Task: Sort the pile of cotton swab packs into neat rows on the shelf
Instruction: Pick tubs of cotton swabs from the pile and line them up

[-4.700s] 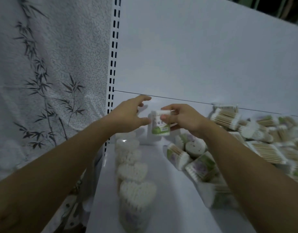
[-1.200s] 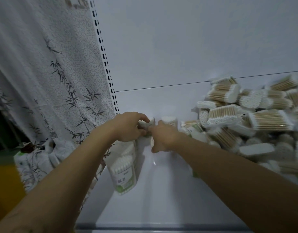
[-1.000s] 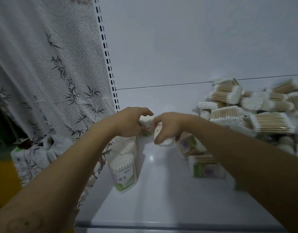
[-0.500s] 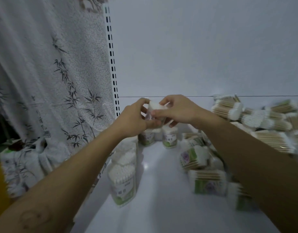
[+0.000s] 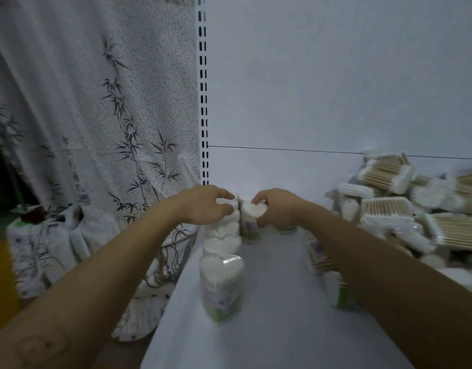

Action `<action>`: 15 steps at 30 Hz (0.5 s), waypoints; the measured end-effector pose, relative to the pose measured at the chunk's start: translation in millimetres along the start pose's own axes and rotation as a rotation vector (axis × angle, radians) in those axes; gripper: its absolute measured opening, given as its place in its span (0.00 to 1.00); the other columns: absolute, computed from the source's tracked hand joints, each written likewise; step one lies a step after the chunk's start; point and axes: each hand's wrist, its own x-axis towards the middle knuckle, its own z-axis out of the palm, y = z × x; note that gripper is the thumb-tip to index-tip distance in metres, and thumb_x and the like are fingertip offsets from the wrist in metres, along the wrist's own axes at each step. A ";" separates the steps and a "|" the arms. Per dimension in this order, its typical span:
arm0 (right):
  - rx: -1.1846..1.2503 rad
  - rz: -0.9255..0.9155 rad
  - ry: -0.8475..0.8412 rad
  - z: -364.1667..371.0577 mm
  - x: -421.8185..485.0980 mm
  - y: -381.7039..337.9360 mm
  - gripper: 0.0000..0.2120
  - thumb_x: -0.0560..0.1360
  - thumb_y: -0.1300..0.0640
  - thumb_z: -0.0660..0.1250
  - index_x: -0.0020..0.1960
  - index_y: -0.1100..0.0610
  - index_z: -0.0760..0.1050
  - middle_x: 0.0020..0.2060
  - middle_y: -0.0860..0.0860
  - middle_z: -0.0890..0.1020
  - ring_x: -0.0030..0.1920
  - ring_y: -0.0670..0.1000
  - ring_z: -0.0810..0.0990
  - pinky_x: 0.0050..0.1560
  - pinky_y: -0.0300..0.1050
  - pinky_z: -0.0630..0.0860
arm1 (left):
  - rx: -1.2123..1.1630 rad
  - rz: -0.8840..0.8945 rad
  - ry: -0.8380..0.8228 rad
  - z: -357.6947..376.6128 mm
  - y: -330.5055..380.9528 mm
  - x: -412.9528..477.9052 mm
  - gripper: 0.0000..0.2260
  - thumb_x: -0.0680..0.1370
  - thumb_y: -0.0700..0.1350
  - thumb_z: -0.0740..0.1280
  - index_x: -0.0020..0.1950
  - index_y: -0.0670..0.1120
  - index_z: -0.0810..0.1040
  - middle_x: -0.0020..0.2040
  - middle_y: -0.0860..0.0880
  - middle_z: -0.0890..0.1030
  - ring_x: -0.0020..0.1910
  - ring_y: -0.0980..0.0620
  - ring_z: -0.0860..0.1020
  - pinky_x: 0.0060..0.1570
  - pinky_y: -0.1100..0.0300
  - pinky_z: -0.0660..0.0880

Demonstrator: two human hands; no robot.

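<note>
While I lean over the white shelf (image 5: 269, 328), both of my hands are at its far left corner, close to the back panel (image 5: 336, 75) and just apart from each other. My right hand (image 5: 278, 209) is clamped on an upright pack (image 5: 250, 217) of cotton swabs with a heart-shaped white top, fingers curled over the top and thumb on the near side; the pack stands on the shelf. My left hand (image 5: 203, 206) is curled round the rear pack (image 5: 225, 201), white swab tips showing between fingers and thumb. That rear pack touches the one in my right hand and heads a row of upright packs (image 5: 221, 280) running toward me along the shelf's left edge, the nearest one blurred. Another upright one (image 5: 286, 229) peeks out just beyond my right wrist. Beside my right forearm a few loose packs (image 5: 318, 255) lie on the shelf, partly hidden by the arm. The unsorted pile (image 5: 405, 209) sits at the right against the back panel, packs lying sideways with wooden sticks showing. Left of the shelf's slotted upright (image 5: 203, 102) hangs a pale curtain (image 5: 96, 115) printed with bamboo.
</note>
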 end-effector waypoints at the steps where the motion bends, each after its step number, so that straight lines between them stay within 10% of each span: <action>1: -0.014 0.004 0.000 5.2 0.4 0.2 0.33 0.71 0.52 0.74 0.72 0.54 0.67 0.65 0.54 0.73 0.62 0.55 0.72 0.54 0.41 0.69 | -0.034 -0.013 -0.024 2.3 1.9 0.3 0.29 0.73 0.62 0.57 0.74 0.57 0.67 0.75 0.51 0.66 0.73 0.47 0.64 0.72 0.44 0.59; 5: -0.088 0.000 0.097 20.2 -4.3 4.0 0.34 0.69 0.47 0.75 0.71 0.49 0.66 0.61 0.55 0.68 0.60 0.57 0.74 0.60 0.49 0.72 | -0.087 0.021 -0.041 10.0 1.3 2.0 0.34 0.68 0.60 0.52 0.74 0.56 0.67 0.76 0.52 0.64 0.75 0.48 0.61 0.73 0.42 0.56; 12: -0.146 -0.008 0.257 31.7 -6.9 0.9 0.20 0.75 0.50 0.69 0.65 0.49 0.72 0.56 0.54 0.71 0.55 0.57 0.75 0.52 0.48 0.72 | -0.041 0.055 -0.069 18.2 -6.5 14.5 0.12 0.82 0.49 0.52 0.50 0.46 0.72 0.60 0.46 0.77 0.62 0.43 0.73 0.64 0.47 0.66; 15: -0.153 -0.005 0.298 34.1 -6.6 1.4 0.19 0.75 0.51 0.70 0.65 0.49 0.73 0.57 0.53 0.71 0.54 0.56 0.75 0.50 0.45 0.71 | -0.048 0.095 -0.083 16.7 -7.4 13.9 0.14 0.81 0.50 0.53 0.57 0.49 0.77 0.64 0.48 0.76 0.64 0.45 0.73 0.65 0.47 0.67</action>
